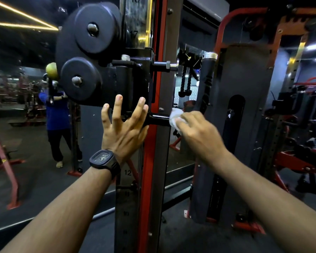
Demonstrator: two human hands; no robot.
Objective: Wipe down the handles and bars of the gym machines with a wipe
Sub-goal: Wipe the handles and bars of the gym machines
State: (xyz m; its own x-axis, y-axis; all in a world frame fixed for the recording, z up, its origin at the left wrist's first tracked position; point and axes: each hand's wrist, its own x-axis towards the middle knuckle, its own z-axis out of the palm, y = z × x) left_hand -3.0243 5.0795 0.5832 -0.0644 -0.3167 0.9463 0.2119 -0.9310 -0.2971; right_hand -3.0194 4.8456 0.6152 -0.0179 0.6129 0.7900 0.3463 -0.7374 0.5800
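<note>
White and crumpled, the wipe [175, 118] is bunched in the right hand [193, 129], whose fingers curl around it and press it onto the free end of a short black handle bar [159, 119]. The wad has no clear long axis. The bar lies level, its long axis running side to side. It crosses in front of the numbered upright [126, 207], and its wiped end points out past the upright's right edge.

At the bar's other end, just left of the upright's red strip, sits the black carriage [128, 83]. The left hand [123, 125] rests against its lower part, released, fingers straight and splayed upward and gripping nothing. A black watch [103, 159] is strapped on that wrist, level with the "12" printed on the upright.

Two black pulley wheels [97, 24] are bolted to the carriage, up and left of the upright, the smaller one below the larger.

Right of the upright, a black rope attachment [185, 83] hangs above the wipe, and further right stands a tall grey weight-stack cover [248, 106] in a red frame.

Left of the upright, a mirror [26, 88] reflects a person [57, 117] in a blue top.
</note>
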